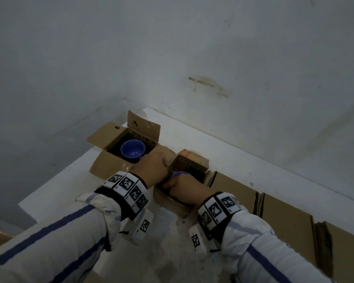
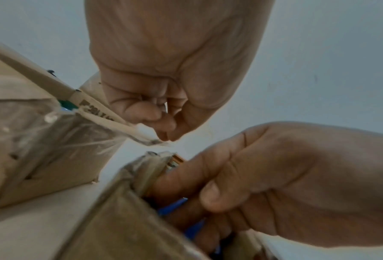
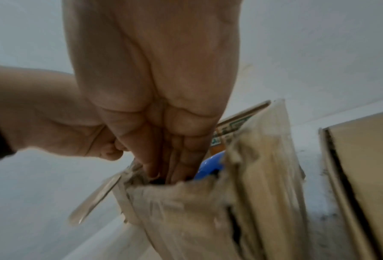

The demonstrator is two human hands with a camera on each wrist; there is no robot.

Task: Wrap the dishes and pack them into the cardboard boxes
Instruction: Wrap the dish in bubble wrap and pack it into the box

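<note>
White floor by wall: one bowl sat unwrapped in left box; our right hand pushed straight fingers beside second bowl into right box; left hand curled, apparently empty. Flat boxes remained.

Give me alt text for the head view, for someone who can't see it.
Both hands work at the nearer of two open cardboard boxes: the right hand reaches inside onto a blue dish, and the left hand is curled at the near box's left edge. The far box holds an unwrapped blue bowl; flattened cardboard leans along the wall at right.
</note>
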